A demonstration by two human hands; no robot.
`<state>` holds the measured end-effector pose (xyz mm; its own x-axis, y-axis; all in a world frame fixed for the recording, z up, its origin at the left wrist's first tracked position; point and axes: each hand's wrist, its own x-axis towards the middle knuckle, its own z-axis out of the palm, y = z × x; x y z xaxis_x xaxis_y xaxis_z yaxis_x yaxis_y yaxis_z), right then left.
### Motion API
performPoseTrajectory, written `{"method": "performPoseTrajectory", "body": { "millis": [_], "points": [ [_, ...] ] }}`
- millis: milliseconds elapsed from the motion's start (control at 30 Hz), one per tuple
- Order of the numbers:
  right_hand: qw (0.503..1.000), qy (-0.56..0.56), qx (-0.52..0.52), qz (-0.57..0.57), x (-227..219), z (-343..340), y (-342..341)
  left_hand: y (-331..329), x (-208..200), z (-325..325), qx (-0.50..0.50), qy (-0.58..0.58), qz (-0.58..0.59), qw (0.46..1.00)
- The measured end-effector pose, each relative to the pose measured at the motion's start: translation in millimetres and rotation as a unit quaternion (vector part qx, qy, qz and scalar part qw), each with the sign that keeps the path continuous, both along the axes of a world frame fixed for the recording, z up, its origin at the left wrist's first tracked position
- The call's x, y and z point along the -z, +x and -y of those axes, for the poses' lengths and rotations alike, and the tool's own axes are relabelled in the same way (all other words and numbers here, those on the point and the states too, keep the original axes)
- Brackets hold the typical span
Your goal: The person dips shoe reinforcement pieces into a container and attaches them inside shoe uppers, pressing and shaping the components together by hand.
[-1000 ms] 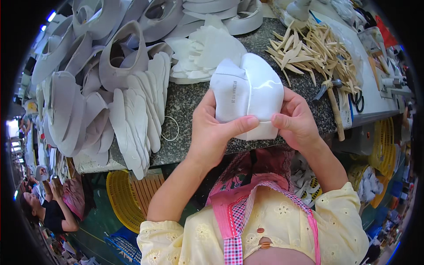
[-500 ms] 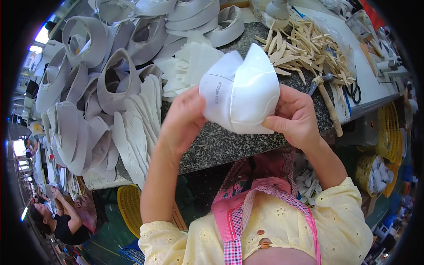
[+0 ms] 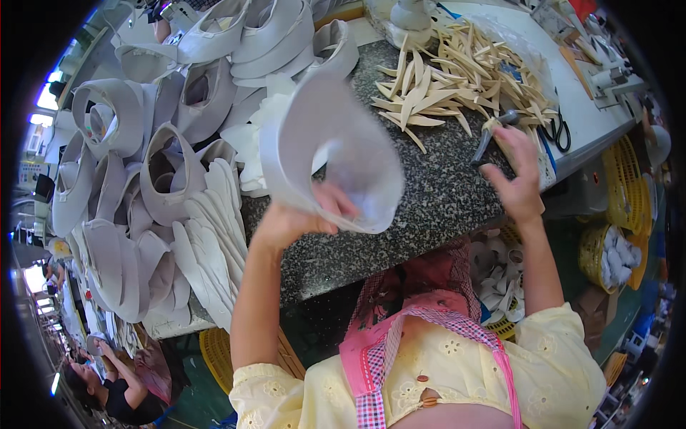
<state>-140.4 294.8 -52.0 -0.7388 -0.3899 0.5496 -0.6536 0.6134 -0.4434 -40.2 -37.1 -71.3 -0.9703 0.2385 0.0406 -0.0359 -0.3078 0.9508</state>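
Note:
My left hand (image 3: 296, 223) holds a pale grey-white shoe upper (image 3: 371, 164) by its lower rim, fingers inside the opening. The upper is tilted, its hollow side showing, and slightly blurred. It hangs over the speckled stone slab (image 3: 436, 204). At the right, my right hand (image 3: 520, 175) is around the wooden handle of a hammer (image 3: 493, 139), thumb on the near side. The dark metal head sticks out past the fingers. Most of the handle is hidden under the hand.
Many grey uppers (image 3: 171, 175) crowd the left, with stacked pale flat pieces (image 3: 204, 247) beside them. Curved beige strips (image 3: 457, 79) lie in a heap at the back right, near black scissors (image 3: 559, 132). Yellow baskets (image 3: 593, 261) stand below at right; another person (image 3: 118, 379) works at far left.
The right hand has left the upper and moved right onto the hammer. The left hand has kept the upper and turned it so its opening shows. The view has shifted slightly.

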Motion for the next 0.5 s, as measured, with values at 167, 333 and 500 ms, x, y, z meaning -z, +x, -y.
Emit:
{"method": "performPoseTrajectory", "body": {
  "millis": [167, 333, 500],
  "points": [
    [0.994, 0.048, 0.071, -0.068, 17, -30, -14, 29, 10, 1, 0.022, -0.182, 0.003, 0.983],
    [0.984, 0.132, 0.119, -0.03, 15, -13, -26, 44, -22, -9, -0.068, -0.258, 0.103, 0.958],
    [0.953, 0.245, 0.175, 0.039, 40, -61, -30, 66, 7, -4, -0.052, -0.251, 0.064, 0.964]
  ]
}}
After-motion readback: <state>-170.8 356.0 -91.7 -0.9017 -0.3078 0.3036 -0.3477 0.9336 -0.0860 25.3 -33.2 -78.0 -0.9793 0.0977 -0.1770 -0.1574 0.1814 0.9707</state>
